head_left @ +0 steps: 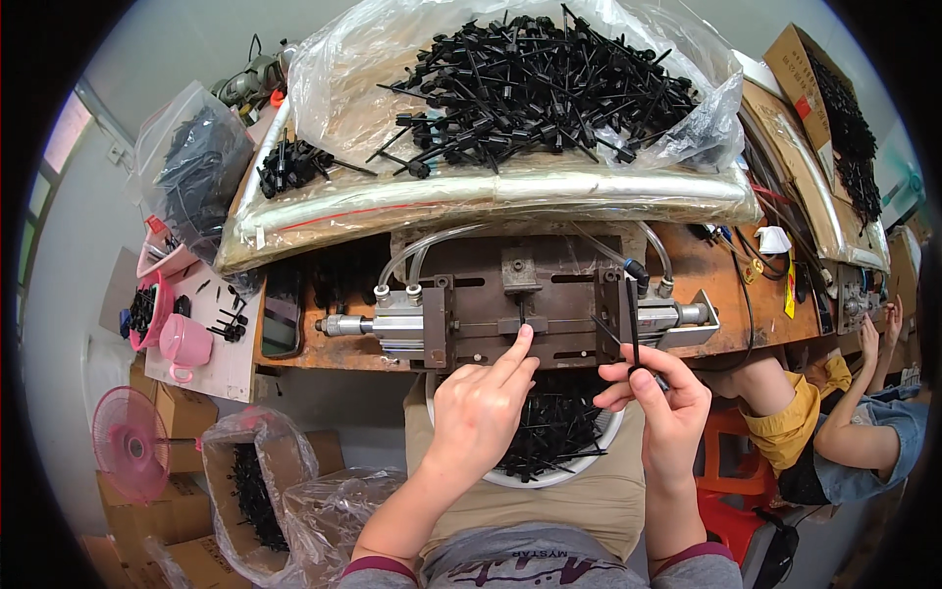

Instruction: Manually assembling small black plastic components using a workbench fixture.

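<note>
My left hand [481, 407] reaches over the near edge of a metal press fixture [569, 339]. Its index finger is stretched out with the tip at a small black piece [523, 314] in the fixture's middle; whether they touch I cannot tell. The other fingers are bent and hold nothing. Right of it, my right hand [667, 398] pinches a thin black plastic stem part [635, 329], which stands upright in front of the fixture's right side. Below both hands, a white tub [613, 437] on my lap holds many similar black parts [549, 432].
Beyond the fixture, a plastic-lined tray [500, 187] carries a heap of black parts [549, 88]. Air cylinders [397, 329] and clear hoses flank the fixture. A pink mug [184, 344] stands at left, near a phone [283, 312]. Another person [844, 422] sits at right.
</note>
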The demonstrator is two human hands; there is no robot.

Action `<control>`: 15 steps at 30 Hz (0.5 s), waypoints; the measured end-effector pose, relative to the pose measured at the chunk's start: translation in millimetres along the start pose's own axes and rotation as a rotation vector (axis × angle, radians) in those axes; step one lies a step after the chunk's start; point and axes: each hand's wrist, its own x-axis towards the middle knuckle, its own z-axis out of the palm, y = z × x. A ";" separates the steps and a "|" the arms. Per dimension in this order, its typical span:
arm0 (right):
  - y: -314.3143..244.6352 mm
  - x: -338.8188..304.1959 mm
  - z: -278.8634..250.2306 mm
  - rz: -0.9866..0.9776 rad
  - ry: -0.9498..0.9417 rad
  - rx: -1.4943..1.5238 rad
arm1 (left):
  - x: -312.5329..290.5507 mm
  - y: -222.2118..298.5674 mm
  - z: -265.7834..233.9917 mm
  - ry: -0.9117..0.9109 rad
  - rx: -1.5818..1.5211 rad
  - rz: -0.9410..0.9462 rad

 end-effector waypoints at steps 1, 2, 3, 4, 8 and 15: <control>1.6 -1.0 1.1 0.006 0.006 0.008 | -1.0 -0.5 -0.5 -0.006 -0.006 -0.008; 2.6 -1.6 -0.3 0.006 0.017 0.013 | 0.4 0.8 0.2 0.017 -0.049 -0.022; 3.9 -2.5 -1.6 0.007 0.031 0.019 | 1.3 1.9 0.0 0.038 -0.093 -0.035; 5.7 -3.9 -0.9 0.019 0.031 0.040 | 1.8 3.3 -0.6 0.057 -0.139 -0.044; 10.5 -7.7 -2.2 0.055 0.014 0.106 | -10.2 15.5 -6.6 0.107 -0.675 -0.280; 34.7 -9.6 6.7 0.024 -0.009 0.134 | -27.2 14.9 -12.5 0.152 -1.262 -0.448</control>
